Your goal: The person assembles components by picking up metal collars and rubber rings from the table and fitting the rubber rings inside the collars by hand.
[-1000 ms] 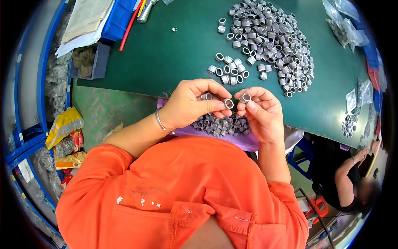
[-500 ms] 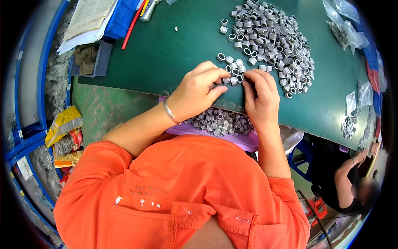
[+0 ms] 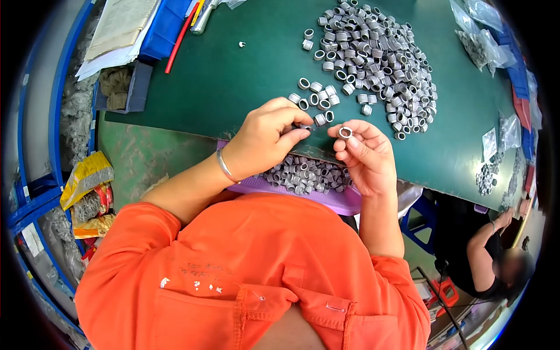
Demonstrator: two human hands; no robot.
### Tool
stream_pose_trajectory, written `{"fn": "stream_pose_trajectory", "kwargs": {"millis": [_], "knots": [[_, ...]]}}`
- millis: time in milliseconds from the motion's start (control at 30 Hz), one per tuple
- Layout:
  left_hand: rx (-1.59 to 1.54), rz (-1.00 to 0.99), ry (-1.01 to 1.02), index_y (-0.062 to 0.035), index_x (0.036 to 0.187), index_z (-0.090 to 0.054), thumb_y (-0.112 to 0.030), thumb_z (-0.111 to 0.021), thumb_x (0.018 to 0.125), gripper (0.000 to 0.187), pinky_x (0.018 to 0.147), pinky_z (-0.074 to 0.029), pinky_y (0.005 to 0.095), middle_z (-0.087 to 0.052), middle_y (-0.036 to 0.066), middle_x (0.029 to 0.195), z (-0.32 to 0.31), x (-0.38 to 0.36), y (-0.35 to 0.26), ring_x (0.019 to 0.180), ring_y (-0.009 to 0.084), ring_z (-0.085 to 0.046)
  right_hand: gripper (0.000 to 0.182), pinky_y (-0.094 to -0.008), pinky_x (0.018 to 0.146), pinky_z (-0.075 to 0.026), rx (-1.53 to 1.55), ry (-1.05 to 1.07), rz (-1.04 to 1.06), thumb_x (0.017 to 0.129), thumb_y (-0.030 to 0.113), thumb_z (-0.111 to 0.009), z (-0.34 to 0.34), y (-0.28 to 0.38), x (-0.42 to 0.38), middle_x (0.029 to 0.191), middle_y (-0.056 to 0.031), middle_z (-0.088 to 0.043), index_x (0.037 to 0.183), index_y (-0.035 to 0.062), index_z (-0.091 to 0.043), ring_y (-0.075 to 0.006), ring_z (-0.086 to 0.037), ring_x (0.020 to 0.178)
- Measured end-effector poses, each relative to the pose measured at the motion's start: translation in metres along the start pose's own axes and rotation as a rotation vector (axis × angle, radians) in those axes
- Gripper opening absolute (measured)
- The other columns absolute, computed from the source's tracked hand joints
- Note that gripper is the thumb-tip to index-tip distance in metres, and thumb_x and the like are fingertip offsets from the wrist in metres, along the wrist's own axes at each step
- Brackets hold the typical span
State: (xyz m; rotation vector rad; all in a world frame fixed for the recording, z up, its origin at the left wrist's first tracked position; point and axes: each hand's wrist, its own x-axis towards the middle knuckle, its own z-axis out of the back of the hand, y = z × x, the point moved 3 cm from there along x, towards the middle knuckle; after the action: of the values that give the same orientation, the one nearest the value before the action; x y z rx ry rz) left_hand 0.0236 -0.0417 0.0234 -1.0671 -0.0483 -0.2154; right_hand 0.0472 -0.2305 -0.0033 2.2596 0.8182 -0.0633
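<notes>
My right hand (image 3: 368,154) is raised at the table's near edge. Between its thumb and fingers it pinches a short grey metal ring (image 3: 345,133), the opening facing up. Bent in a pinch, my left hand (image 3: 269,133) rests at the same edge, with another grey ring partly showing between thumb and forefinger. A small group of loose rings (image 3: 314,99) lies just beyond both hands. Farther back spreads a large heap of the same rings (image 3: 385,58). Below the edge, a purple tray (image 3: 326,201) in front of my body holds many more rings.
The green table (image 3: 233,76) carries a blue bin (image 3: 166,35), papers (image 3: 119,29), a red pen (image 3: 178,46) and a grey box (image 3: 137,87) at left. Plastic bags (image 3: 487,46) lie at right. A shelf rack stands left; another person (image 3: 484,251) sits at lower right.
My right hand has lifted away from the group of rings and turned up, now showing a ring in its fingers. My left hand has drawn slightly left and toward me.
</notes>
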Motion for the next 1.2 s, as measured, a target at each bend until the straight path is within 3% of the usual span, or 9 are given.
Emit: {"fn": "stream_pose_trajectory", "kwargs": {"millis": [167, 300, 433, 600, 733, 900, 967, 1033, 1200], "knots": [[-0.108, 0.192, 0.009, -0.0009, 0.089, -0.063, 0.003, -0.066, 0.075, 0.015, 0.057, -0.042, 0.0213, -0.059, 0.005, 0.087, 0.006, -0.006, -0.001, 0.061, 0.0079, -0.050, 0.014, -0.0281, 0.076, -0.054, -0.057, 0.013, 0.072, 0.083, -0.007, -0.054, -0.006, 0.000, -0.005, 0.101, -0.0200, -0.063, 0.096, -0.0044, -0.059, -0.0203, -0.064, 0.088], [-0.054, 0.139, 0.007, -0.0012, 0.090, -0.062, 0.004, -0.065, 0.074, 0.018, 0.056, -0.042, 0.0215, -0.058, 0.006, 0.088, 0.004, -0.008, 0.005, 0.061, 0.0082, -0.050, 0.018, -0.0267, 0.074, -0.049, -0.685, 0.109, 0.331, 0.077, -0.015, -0.051, -0.012, 0.004, -0.002, 0.103, -0.0148, -0.062, 0.084, -0.0020, -0.061, -0.0205, -0.061, 0.087], [0.052, -0.019, -0.099, -0.0018, 0.092, -0.062, 0.007, -0.064, 0.073, 0.021, 0.054, -0.041, 0.0219, -0.056, 0.006, 0.091, -0.001, -0.004, 0.004, 0.058, 0.0091, -0.048, 0.019, -0.0310, 0.069, -0.045, -1.462, -0.161, 0.701, 0.071, -0.007, -0.064, -0.031, 0.004, 0.012, 0.087, -0.0106, -0.056, 0.089, 0.0002, -0.061, -0.0266, -0.055, 0.076], [0.112, -0.077, -0.135, -0.0029, 0.096, -0.061, 0.005, -0.066, 0.073, 0.025, 0.055, -0.043, 0.0241, -0.055, 0.007, 0.091, -0.001, 0.000, -0.004, 0.060, 0.0120, -0.051, 0.021, -0.0192, 0.065, -0.046, -0.861, -0.281, 0.396, 0.079, -0.007, -0.061, -0.014, -0.001, 0.009, 0.087, -0.0038, -0.060, 0.098, -0.0004, -0.059, -0.0080, -0.056, 0.074], [0.176, -0.172, -0.066, -0.0038, 0.097, -0.062, -0.002, -0.069, 0.071, 0.027, 0.060, -0.049, 0.0312, -0.055, 0.009, 0.090, -0.013, 0.009, -0.011, 0.073, 0.0228, -0.059, 0.021, -0.0216, 0.072, -0.048, -0.447, -0.150, 0.177, 0.081, -0.010, -0.056, -0.013, 0.007, 0.002, 0.089, -0.0051, -0.060, 0.100, -0.0029, -0.058, -0.0105, -0.058, 0.080], [0.318, -0.239, -0.056, -0.0049, 0.093, -0.062, -0.002, -0.069, 0.070, 0.024, 0.061, -0.049, 0.0319, -0.056, 0.007, 0.086, -0.019, 0.015, -0.006, 0.071, 0.0232, -0.058, 0.022, -0.0249, 0.067, -0.047, -1.054, 0.039, 0.404, 0.073, -0.016, -0.051, -0.018, 0.017, -0.012, 0.089, -0.0088, -0.062, 0.083, 0.0001, -0.063, -0.0145, -0.059, 0.080], [0.301, -0.260, -0.087, -0.0045, 0.090, -0.062, -0.002, -0.069, 0.070, 0.022, 0.060, -0.049, 0.0325, -0.056, 0.007, 0.082, -0.017, 0.016, -0.007, 0.069, 0.0237, -0.058, 0.018, -0.0303, 0.066, -0.046, -1.438, -0.142, 0.813, 0.072, -0.011, -0.057, -0.019, 0.025, -0.007, 0.084, -0.0115, -0.058, 0.085, 0.0004, -0.063, -0.0253, -0.058, 0.078], [0.296, -0.261, -0.091, -0.0044, 0.089, -0.063, -0.001, -0.069, 0.071, 0.020, 0.058, -0.047, 0.0290, -0.057, 0.006, 0.081, -0.016, 0.016, -0.007, 0.066, 0.0202, -0.057, 0.019, -0.0334, 0.069, -0.045, -1.624, -0.443, 0.833, 0.073, -0.006, -0.062, -0.013, 0.029, 0.000, 0.085, -0.0118, -0.057, 0.090, 0.0012, -0.061, -0.0271, -0.056, 0.079], [-0.124, -0.008, -0.098, -0.0010, 0.090, -0.061, -0.001, -0.064, 0.079, 0.011, 0.054, -0.043, 0.0212, -0.062, 0.004, 0.084, -0.006, 0.011, -0.010, 0.061, 0.0078, -0.051, 0.024, -0.0304, 0.066, -0.047, -1.614, -0.395, 0.718, 0.074, -0.003, -0.066, -0.006, 0.028, 0.006, 0.087, -0.0105, -0.060, 0.097, 0.0004, -0.060, -0.0234, -0.058, 0.074]]}}
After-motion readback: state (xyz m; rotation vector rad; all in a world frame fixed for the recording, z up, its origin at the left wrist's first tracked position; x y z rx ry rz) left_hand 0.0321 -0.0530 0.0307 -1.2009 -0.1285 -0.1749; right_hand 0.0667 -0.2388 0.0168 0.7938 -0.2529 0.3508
